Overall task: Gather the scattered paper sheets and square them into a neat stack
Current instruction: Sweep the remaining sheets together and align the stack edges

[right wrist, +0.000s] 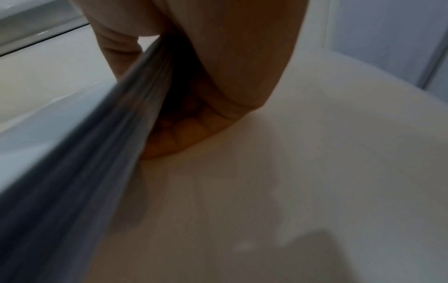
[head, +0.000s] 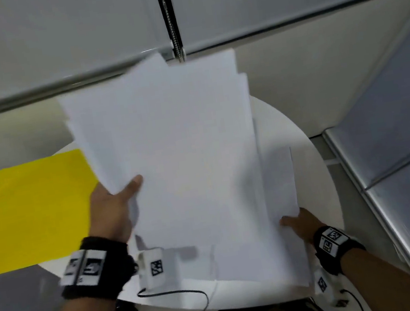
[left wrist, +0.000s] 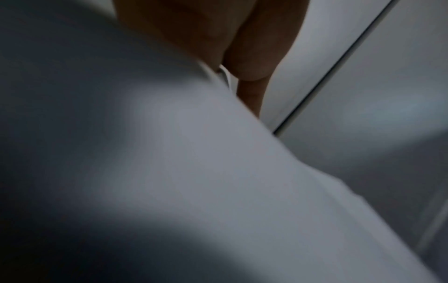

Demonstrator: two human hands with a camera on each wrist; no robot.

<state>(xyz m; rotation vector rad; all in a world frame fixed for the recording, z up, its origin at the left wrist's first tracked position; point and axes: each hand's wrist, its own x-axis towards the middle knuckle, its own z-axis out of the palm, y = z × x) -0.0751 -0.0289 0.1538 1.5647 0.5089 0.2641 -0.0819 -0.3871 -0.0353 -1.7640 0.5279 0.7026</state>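
A loose bundle of white paper sheets (head: 186, 163) is lifted off the round white table (head: 313, 155), its far corners fanned out unevenly. My left hand (head: 115, 203) grips the bundle's left edge, thumb on top. My right hand (head: 299, 223) pinches the near right corner. In the right wrist view the sheets (right wrist: 97, 153) run between thumb and curled fingers (right wrist: 189, 132) just above the tabletop. The left wrist view is mostly filled by blurred paper (left wrist: 194, 162), with fingers (left wrist: 252, 63) behind its edge.
A yellow sheet (head: 37, 212) lies at the table's left, hanging over the rim. Grey panels and a metal rail (head: 384, 155) border the right side, and a window blind with a bead chain (head: 171, 27) is behind. A cable (head: 192, 293) trails off the near edge.
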